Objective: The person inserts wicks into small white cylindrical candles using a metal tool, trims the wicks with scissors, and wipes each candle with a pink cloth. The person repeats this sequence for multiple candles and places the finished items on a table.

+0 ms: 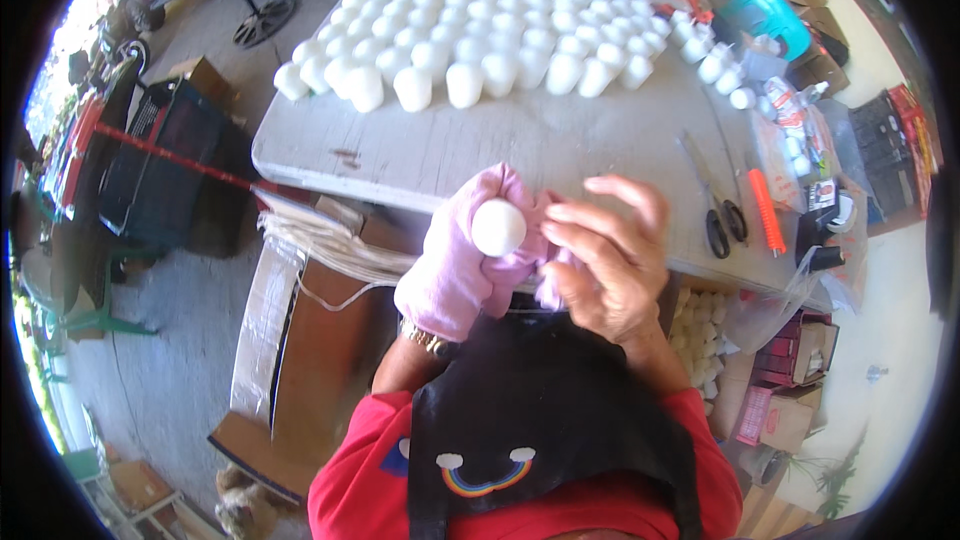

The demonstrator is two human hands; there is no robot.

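A pink cloth (450,270) covers my left hand (465,240), whose fingers are hidden beneath it. Held in the cloth is a small white cup-shaped piece (498,228), its round end toward me. Just to the right, my bare right hand (610,260) is open, fingers spread, with the fingertips close by the cloth's edge. Whether they touch it I cannot tell. Both hands are at the near edge of a grey table (330,145). Farther back on it stand many similar white pieces (465,85) in close rows.
Black-handled scissors (725,225) and an orange tool (766,210) lie on the table's right side. Beyond them are a clear plastic bag (790,300) and a teal tub (768,20). An open cardboard box (330,360) stands at the lower left, with white cord (330,250) near its top.
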